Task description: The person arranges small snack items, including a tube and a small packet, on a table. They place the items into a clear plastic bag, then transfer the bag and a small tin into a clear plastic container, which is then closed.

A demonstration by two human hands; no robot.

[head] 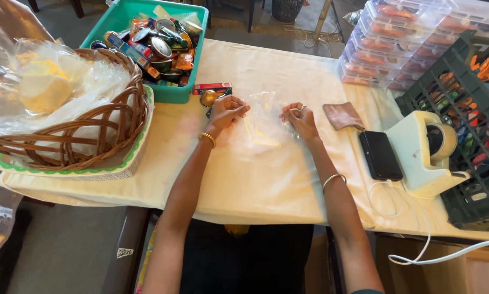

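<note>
White-clothed table [266, 179]: left hand [225, 111] and right hand [300, 118] each pinch clear bag [263, 128] edge, mid-table. Green bin [173, 92] at far edge; basket [100, 128] at left edge.

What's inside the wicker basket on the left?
The wicker basket holds crumpled clear plastic bags over a pale yellow lump; anything underneath is hidden.

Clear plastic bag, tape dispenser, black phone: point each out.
clear plastic bag [263, 122], head view, middle of the film between the hands
tape dispenser [427, 155], head view, pale body beside the roll
black phone [380, 155], head view, centre of the dark screen
</note>
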